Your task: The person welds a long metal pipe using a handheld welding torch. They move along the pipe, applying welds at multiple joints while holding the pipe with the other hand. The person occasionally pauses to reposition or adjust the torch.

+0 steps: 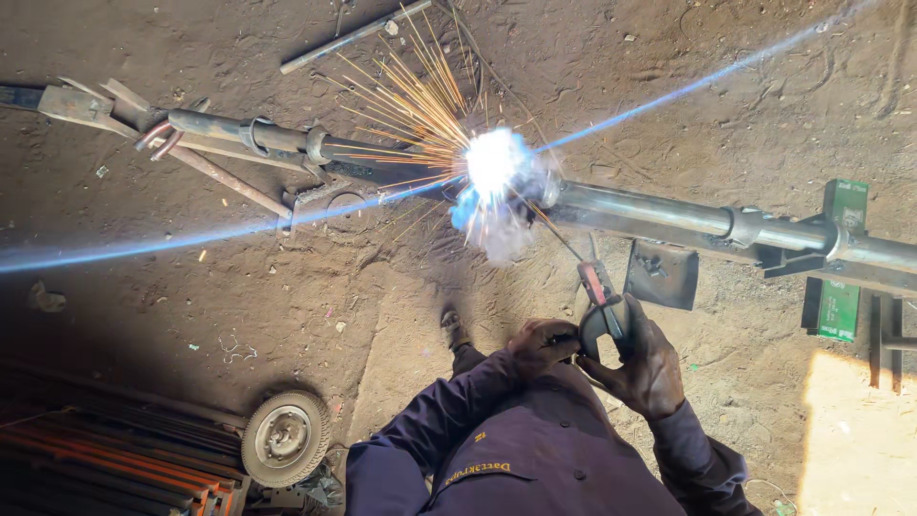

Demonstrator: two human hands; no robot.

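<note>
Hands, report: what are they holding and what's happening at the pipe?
Both hands, left and right, grip the electrode holder. Rod tip on pipe, arc sparking. Nothing in the way.

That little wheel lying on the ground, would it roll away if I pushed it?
Probably not: the wheel lies flat on its side on the dirt floor, so a push would likely just slide it. Stood on edge, its round tyre would probably roll. With a metal hub in the middle, it may feel heavy for its size.
</note>
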